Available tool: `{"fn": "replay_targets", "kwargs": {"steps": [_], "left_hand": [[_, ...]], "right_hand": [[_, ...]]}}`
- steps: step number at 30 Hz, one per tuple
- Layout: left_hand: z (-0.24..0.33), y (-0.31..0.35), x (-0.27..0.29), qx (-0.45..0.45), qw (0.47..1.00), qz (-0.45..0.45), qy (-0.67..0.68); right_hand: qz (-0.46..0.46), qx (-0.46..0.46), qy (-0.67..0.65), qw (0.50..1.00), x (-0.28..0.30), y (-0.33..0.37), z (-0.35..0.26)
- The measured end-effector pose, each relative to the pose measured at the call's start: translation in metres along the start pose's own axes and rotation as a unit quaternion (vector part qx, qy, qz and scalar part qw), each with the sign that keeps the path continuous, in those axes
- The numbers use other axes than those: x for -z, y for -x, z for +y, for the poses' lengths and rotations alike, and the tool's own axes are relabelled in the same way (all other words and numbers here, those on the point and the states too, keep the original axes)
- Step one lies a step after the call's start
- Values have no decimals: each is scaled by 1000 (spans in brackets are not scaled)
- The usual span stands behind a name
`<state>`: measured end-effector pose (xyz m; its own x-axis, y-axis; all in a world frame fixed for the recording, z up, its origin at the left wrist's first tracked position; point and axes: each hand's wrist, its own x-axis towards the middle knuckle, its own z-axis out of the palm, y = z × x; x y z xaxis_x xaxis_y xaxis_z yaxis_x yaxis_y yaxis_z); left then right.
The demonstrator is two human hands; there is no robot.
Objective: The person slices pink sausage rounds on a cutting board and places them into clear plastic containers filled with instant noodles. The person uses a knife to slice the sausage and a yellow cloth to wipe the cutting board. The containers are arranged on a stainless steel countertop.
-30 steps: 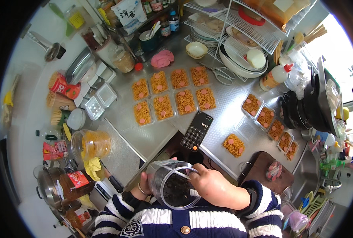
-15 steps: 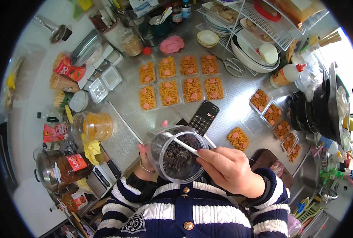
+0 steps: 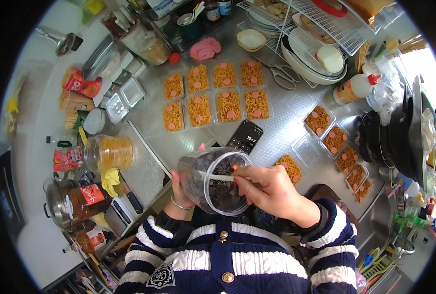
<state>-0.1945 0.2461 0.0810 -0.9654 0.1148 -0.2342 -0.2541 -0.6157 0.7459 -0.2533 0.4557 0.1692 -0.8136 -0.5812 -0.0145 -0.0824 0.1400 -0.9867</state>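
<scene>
My left hand [image 3: 180,190] is wrapped round the side of a clear plastic jar [image 3: 191,169], which tilts with its wide mouth toward my right hand. Dark, flaky pieces [image 3: 221,195] lie inside; their exact kind is unclear. Pinched in my right hand [image 3: 279,195] is a white, stick-like utensil [image 3: 217,177] that reaches into the jar's mouth. A small orange bit shows by the right fingertips. Just beyond the jar lies a black phone [image 3: 246,137]. A clear tray of noodles [image 3: 290,169] topped with pink slices sits partly behind my right hand.
Two rows of noodle trays [image 3: 228,106] fill the counter's middle, and more trays [image 3: 334,140] run down the right. Scissors [image 3: 282,77], bowls [image 3: 251,40] and a wire rack stand behind. At left are a noodle jar [image 3: 109,153], a knife [image 3: 132,200] and a pot [image 3: 56,208].
The jar has tipped further, and my right hand has shifted left and slightly up, with the utensil lying flatter across the mouth. An orange bit now shows there. The whole view has shifted slightly.
</scene>
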Motion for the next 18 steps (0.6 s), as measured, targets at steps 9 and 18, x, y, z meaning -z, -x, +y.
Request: {"fn": "replay_targets", "kwargs": {"steps": [9,18], "left_hand": [[-10,-9,9,-16,995,26,94],[2,-39,25,-17,991,-13,131]], "right_hand": [[44,-3,15,999,26,-3,1],[103,-128,-111,980,36,-18,10]]}}
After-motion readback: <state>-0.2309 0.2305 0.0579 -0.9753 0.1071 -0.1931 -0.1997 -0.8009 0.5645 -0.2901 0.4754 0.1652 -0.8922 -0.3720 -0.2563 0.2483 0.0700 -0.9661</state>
